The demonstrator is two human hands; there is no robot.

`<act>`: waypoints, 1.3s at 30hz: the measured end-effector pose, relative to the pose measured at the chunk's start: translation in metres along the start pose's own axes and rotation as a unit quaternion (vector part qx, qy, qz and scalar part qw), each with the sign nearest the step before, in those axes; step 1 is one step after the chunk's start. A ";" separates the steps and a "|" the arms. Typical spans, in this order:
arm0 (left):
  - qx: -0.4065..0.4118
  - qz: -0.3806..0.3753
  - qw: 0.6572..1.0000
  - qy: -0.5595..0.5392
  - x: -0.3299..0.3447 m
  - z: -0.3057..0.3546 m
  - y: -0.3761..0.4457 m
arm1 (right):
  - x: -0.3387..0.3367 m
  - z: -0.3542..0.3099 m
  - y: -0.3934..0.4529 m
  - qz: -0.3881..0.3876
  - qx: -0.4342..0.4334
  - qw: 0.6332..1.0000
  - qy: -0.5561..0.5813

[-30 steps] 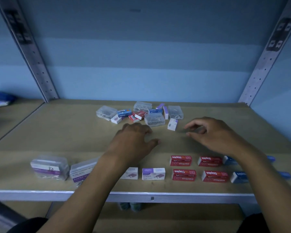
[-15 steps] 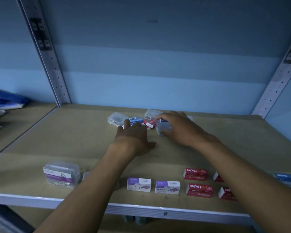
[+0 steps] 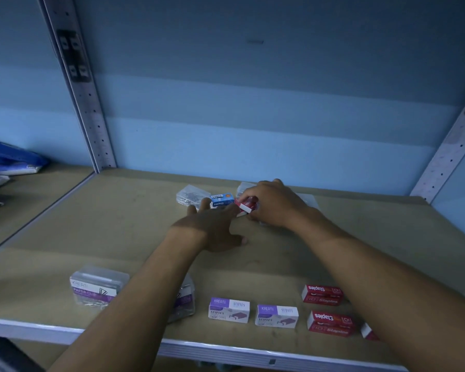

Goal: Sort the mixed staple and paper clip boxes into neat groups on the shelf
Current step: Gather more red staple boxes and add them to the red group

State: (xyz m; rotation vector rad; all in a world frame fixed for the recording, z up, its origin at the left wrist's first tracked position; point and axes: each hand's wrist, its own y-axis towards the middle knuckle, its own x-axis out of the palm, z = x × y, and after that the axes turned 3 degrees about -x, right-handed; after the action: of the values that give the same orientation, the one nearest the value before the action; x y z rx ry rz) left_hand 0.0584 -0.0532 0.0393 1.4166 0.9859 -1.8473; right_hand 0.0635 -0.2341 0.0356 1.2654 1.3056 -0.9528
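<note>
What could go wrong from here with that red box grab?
1. The right hand pinches the small red cardboard staple box inside the crowded pile; lifting may drag the blue staple box beside it.
2. The left forearm hangs over the clear plastic paper clip case near the shelf edge; pulling back could knock it off.

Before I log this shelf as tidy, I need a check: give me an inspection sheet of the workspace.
Surface: tan shelf board, scuffed.
Job's things: purple staple boxes and red staple boxes in front rows; paper clip box front left; unsorted pile at back with blue staple box.
Clutter: nothing seen.
Grippers: right hand grips a red box; left hand open beside it.
Cables: nothing seen.
Surroundings: blue wall; metal uprights; blue packets on neighbouring shelf.
</note>
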 end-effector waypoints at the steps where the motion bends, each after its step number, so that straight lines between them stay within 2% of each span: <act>1: 0.003 0.000 1.000 0.003 0.000 0.000 0.001 | 0.002 0.001 0.001 0.005 0.000 1.000 0.001; 6: -0.005 0.010 1.000 0.014 0.002 0.002 0.006 | 0.002 0.005 0.000 0.044 0.000 0.998 0.042; 14: -0.005 0.019 0.999 0.037 0.005 0.011 0.004 | -0.027 0.008 -0.024 0.089 0.065 0.963 0.247; 22: 0.018 0.039 0.998 0.048 0.004 0.022 -0.019 | -0.045 0.018 -0.088 0.003 0.092 0.927 0.363; 33: 0.043 0.074 0.994 0.072 0.012 0.033 -0.040 | -0.023 0.042 -0.127 -0.014 0.111 0.953 0.281; 39: 0.031 0.117 0.993 0.006 0.010 0.028 -0.045 | -0.017 0.038 -0.136 -0.001 0.117 0.958 0.264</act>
State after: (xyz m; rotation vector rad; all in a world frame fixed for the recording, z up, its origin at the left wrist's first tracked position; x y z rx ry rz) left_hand 0.0050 -0.0525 0.0423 1.5125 0.7376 -1.7103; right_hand -0.0661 -0.2919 0.0308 1.7860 1.6311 -0.8148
